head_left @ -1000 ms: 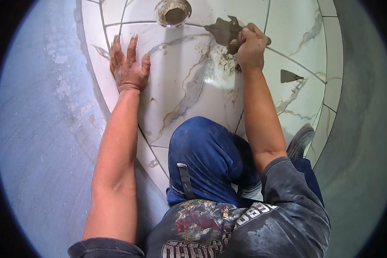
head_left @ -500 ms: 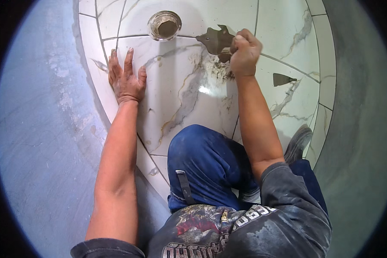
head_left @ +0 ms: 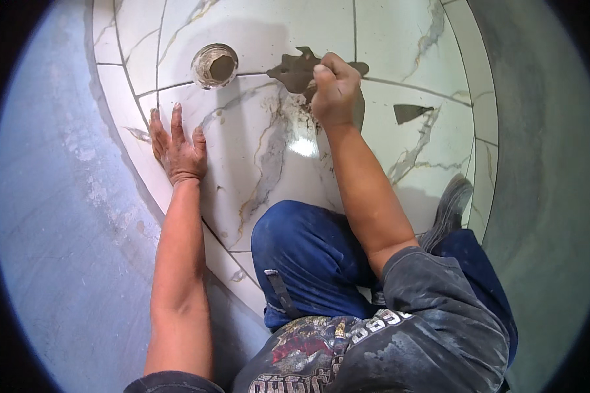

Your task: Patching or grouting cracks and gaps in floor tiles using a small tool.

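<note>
Left hand (head_left: 177, 147) lies flat, fingers spread, pressed on the glossy white marble-veined floor tile (head_left: 255, 170), left of and below the round open drain hole (head_left: 215, 65). Right of that drain hole, the right hand (head_left: 334, 92) is fisted around what looks like a small tool, mostly hidden, working a grey-brown patch of wet grout (head_left: 295, 71) on the dark joint line (head_left: 413, 86). Judging by the layout, tiles are all laid; that smear and a smaller grey smear (head_left: 410, 112) farther right remain unwiped, so jointing looks only partly done.
</note>
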